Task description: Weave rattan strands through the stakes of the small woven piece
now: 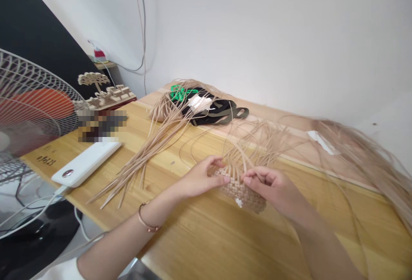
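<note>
We're looking down on a wide wooden worktop [199, 232] set against a white wall, and off its left edge a big fan [28, 112] with a white grille and orange blades crowds our view. Long pale weaving strips [151, 142] fan out across the wood from a bundle near the far edge, where a black bag [209, 109] with green lettering lies. More strips sweep along the right side [370, 159], blurred. At the left end a white power bank [85, 164] lies flat with its cable running down off the edge, and behind it stands a small wooden tree model [103, 89].

Front and centre, the small woven piece [244, 194] rests on the worktop between our hands, loose strips rising from its far edge. Our left hand [199, 179], bracelet [146, 222] at the wrist, presses thumb and fingers onto the piece's left edge. Our right hand [273, 185] has its fingertips pinched together on strips at the top edge.
</note>
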Demonstrator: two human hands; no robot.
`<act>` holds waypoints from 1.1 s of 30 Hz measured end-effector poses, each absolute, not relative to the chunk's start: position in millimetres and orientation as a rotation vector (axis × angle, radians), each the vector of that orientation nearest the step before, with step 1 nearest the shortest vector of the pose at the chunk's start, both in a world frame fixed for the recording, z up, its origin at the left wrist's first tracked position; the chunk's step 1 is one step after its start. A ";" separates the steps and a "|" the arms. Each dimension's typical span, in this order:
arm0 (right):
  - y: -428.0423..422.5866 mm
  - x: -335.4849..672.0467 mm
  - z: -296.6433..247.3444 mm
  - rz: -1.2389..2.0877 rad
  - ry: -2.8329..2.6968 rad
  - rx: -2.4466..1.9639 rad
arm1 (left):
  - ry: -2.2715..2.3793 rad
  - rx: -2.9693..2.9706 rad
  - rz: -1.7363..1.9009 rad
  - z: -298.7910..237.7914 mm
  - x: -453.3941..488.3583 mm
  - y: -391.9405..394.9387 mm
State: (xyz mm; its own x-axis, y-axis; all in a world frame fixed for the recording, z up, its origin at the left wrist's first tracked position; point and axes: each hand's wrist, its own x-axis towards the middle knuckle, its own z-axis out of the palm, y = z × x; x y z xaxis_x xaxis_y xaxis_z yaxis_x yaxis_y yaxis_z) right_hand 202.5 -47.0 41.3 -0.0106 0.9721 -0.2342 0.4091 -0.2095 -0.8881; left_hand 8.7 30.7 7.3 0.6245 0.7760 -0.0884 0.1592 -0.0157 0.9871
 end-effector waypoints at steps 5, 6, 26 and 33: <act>-52.3 192.6 29.1 1.190 -1.487 -1.611 | 0.547 2.077 0.668 14.2 8.6 24.9; -52.9 190.6 26.9 1.179 -1.482 -1.607 | 0.494 2.103 0.656 13.7 9.9 24.2; -80.7 201.4 11.1 1.014 -1.479 -1.630 | 0.379 1.823 0.582 -21.5 15.4 31.7; -81.3 195.5 7.4 0.926 -1.712 -1.665 | 0.358 1.714 0.602 -23.8 16.5 31.6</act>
State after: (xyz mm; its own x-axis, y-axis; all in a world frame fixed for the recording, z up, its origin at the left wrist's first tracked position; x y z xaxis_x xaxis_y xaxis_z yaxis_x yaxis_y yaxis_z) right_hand 195.5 -81.3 7.4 -0.0604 0.9960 -0.0652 0.5994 -0.0160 -0.8003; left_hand 16.5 31.6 -23.8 0.8172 0.5409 0.1989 -0.0841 -0.2296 0.9697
